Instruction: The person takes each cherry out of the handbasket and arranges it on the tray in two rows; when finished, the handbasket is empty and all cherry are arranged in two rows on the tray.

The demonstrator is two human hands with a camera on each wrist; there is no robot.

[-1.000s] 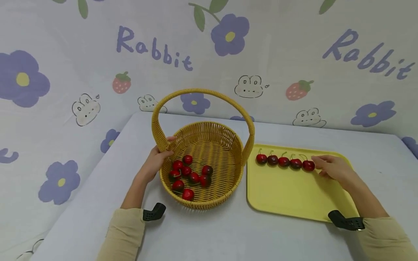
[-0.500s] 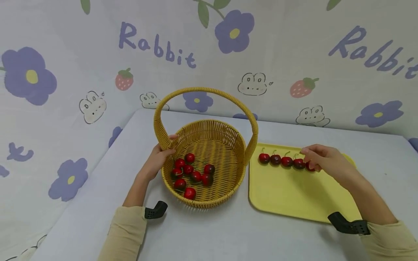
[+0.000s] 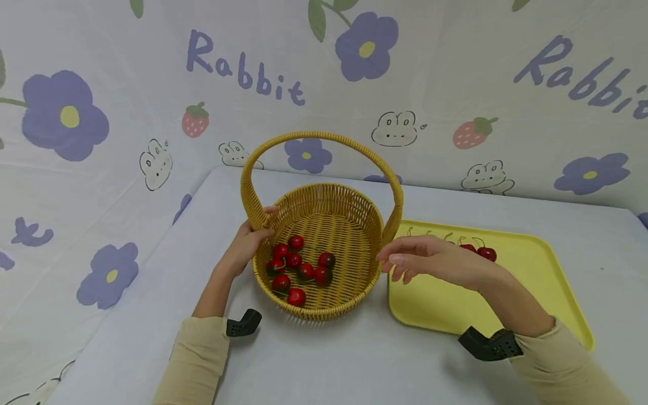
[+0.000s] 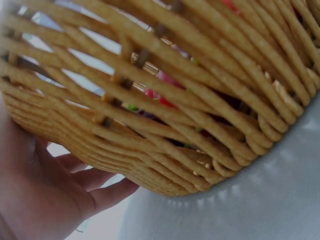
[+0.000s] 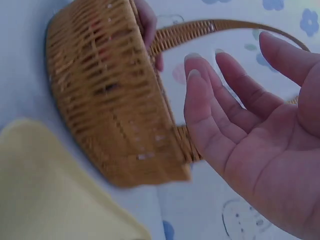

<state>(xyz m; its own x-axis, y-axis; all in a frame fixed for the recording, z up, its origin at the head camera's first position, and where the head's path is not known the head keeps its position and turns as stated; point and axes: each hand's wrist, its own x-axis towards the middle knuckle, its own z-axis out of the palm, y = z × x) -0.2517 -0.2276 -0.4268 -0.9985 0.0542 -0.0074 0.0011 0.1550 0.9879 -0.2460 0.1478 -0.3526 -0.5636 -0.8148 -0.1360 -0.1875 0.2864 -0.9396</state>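
Rabbit-print cloth backs the grey counter (image 3: 354,360), where the left hand (image 3: 248,247) clamps its grip on the basket (image 3: 324,306) rim, probably steadying it, while the right hand (image 3: 430,261), fingers loose and empty, hovers mid-frame between the basket's cherries (image 3: 298,270) and the yellow tray (image 3: 536,281).

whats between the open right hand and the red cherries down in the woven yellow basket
In the head view, the woven yellow basket's near-right wall and rim stand between the right hand and the red cherries. The hand hovers empty just outside that rim.
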